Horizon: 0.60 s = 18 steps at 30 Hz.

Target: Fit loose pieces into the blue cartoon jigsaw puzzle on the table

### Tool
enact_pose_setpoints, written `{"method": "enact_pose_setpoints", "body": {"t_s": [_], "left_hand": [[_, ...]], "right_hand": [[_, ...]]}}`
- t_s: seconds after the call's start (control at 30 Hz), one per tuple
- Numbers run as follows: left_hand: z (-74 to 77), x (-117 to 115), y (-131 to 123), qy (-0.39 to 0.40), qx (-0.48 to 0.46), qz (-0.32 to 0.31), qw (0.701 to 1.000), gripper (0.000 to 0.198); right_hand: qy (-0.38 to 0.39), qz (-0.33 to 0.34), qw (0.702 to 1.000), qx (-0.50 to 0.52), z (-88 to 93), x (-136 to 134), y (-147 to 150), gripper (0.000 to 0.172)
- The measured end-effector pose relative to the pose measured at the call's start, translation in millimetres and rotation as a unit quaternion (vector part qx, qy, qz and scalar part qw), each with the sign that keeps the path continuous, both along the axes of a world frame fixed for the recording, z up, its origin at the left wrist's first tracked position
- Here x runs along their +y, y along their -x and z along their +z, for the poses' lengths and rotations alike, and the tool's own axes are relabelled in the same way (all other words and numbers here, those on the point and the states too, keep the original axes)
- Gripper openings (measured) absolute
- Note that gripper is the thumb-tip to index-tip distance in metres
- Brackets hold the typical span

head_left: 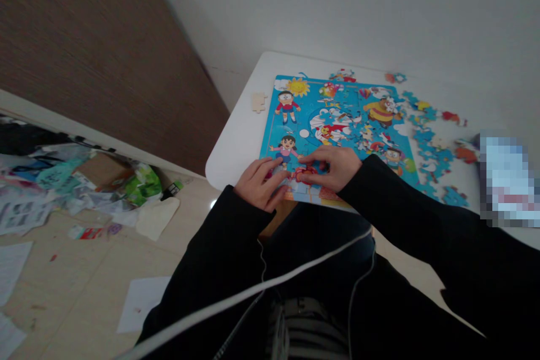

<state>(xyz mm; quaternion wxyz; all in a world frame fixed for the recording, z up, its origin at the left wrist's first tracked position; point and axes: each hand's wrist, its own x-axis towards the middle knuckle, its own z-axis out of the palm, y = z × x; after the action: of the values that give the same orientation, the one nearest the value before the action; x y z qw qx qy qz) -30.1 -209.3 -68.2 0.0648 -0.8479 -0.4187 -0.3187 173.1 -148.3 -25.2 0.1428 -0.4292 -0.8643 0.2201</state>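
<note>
Left hand (258, 184) reaches in from a black sleeve (248, 225), wrist bent, fingers loosely curled against a blue cartoon jigsaw puzzle (337, 124). Right hand (333, 169) angles inward, fingers bent over a red puzzle piece (305, 173); whether they grip it cannot be told. Puzzle lies on a white table (240, 152), loose blue pieces (430, 146) scattered rightward.

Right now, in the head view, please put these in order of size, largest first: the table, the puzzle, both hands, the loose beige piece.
1. table
2. puzzle
3. left hand and right hand: they look alike, so I do not rank them
4. beige piece
</note>
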Motion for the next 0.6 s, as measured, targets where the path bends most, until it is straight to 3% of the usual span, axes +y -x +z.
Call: {"method": "enact_pose_setpoints", "body": {"t_s": [0.6], "left_hand": [[0.6, 0.2, 0.3, 0.017, -0.009, 0.005, 1.0, 0.019]], "right_hand": [[0.056, -0.012, 0.997, 0.054, -2.7, 4.1, -1.3, 0.029]]}}
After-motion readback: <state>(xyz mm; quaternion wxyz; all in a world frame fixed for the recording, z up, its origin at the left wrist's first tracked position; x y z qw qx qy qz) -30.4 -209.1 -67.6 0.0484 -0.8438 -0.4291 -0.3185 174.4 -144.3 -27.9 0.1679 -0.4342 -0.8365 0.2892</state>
